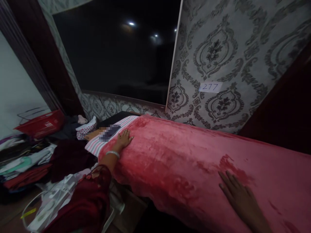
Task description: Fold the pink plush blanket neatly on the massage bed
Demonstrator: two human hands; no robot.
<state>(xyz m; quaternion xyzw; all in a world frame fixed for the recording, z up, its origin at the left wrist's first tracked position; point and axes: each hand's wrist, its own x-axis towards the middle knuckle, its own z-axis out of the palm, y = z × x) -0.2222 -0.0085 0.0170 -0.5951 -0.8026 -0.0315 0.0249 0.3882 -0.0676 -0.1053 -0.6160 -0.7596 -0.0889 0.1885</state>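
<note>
Both hands flat, fingers spread, grasping nothing: left hand [124,138] & right hand [239,193] on red blanket [184,155], prob. fleece.

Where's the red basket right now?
In the head view the red basket sits far left by the white wall, above the pile of folded clothes, well left of the left hand on the red blanket.

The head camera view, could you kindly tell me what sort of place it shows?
Probably a home bedroom or ironing corner: a plush red blanket under both flat hands, grey damask-patterned wallpaper, and piles of folded clothes beside a red plastic basket.
</note>
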